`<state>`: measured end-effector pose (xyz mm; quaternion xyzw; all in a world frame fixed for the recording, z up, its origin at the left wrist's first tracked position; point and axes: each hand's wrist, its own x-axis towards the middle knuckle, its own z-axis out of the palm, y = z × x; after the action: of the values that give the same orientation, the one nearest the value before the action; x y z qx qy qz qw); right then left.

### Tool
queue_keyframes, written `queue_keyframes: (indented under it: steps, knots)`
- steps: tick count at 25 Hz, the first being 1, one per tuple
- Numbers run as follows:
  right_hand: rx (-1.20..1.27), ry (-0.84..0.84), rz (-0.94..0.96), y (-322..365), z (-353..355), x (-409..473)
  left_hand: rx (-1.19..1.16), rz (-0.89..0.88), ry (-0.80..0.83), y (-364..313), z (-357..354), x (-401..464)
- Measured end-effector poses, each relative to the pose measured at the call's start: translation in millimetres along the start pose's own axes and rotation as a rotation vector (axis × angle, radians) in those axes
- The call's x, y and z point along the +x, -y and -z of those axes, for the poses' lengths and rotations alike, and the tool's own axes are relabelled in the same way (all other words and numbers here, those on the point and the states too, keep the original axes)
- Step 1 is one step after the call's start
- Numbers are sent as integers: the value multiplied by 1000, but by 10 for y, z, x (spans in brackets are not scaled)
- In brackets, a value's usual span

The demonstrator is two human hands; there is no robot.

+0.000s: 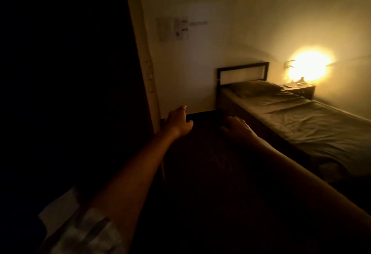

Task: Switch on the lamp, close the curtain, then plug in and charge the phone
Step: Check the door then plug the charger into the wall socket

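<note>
Lamp [310, 68] lit beside the bed [301, 117]; both hands, left hand [176, 121] and right hand [235, 127], loosely spread and empty; curtain state indiscernible, phone charging evidently outstanding.

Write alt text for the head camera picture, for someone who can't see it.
A lit lamp glows on a nightstand beside a made bed in a dark room. Two bare hands reach forward, empty: the left hand near a pale wall edge, the right hand toward the bed.

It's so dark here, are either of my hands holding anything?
Right hand holds nothing. Left hand sits at the dark curtain edge; a grip cannot be told.
</note>
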<state>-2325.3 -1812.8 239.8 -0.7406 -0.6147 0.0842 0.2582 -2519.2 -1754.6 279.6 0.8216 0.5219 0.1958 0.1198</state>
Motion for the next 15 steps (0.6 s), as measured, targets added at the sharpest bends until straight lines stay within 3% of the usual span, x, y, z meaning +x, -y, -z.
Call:
queue_keyframes:
  steps: [9,15]
  knots:
    - [6,-218,-328,-914,557,-927,-198,-211,190,-1094,-730,-23]
    - [-5,-311,-516,-1593,998,-1441,-182,-381,273,-1983,-1289,-47]
